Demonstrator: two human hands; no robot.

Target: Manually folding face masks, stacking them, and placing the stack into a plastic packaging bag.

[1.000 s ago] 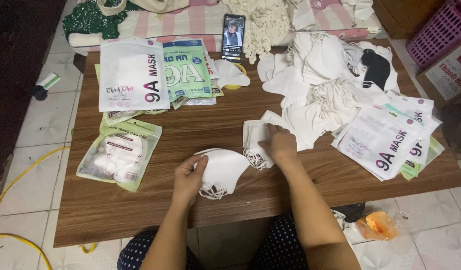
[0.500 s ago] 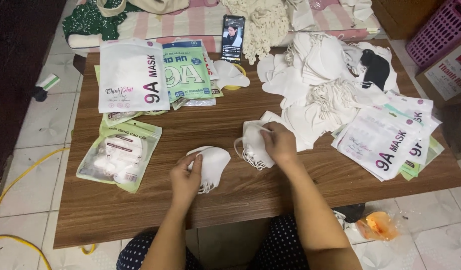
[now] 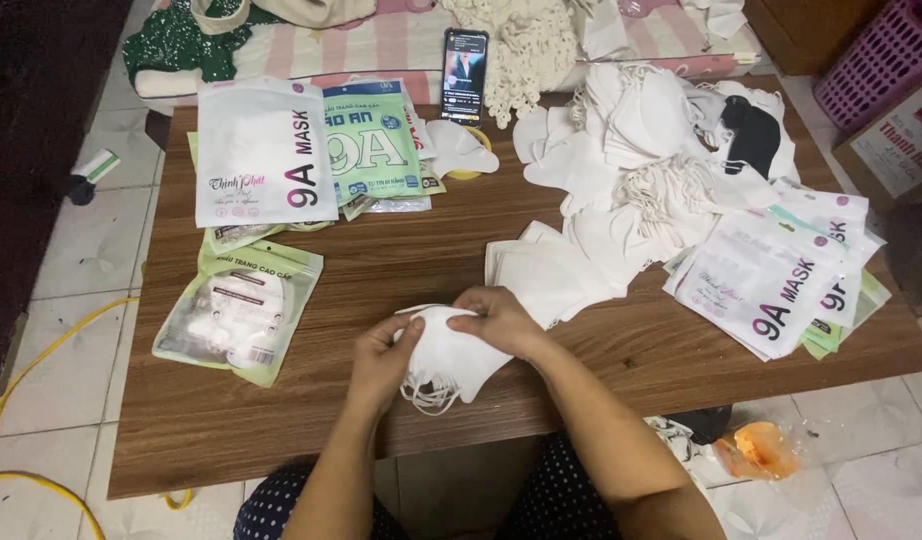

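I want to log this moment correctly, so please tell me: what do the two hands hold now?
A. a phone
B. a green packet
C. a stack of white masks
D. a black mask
C: the left hand and the right hand together grip a stack of white masks over the wooden table, ear loops hanging below.

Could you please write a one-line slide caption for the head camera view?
Both hands, left hand and right hand, hold white face masks above a wooden table strewn with masks and packets.

White folded face masks (image 3: pixel 451 352) stacked, ear loops dangling below.
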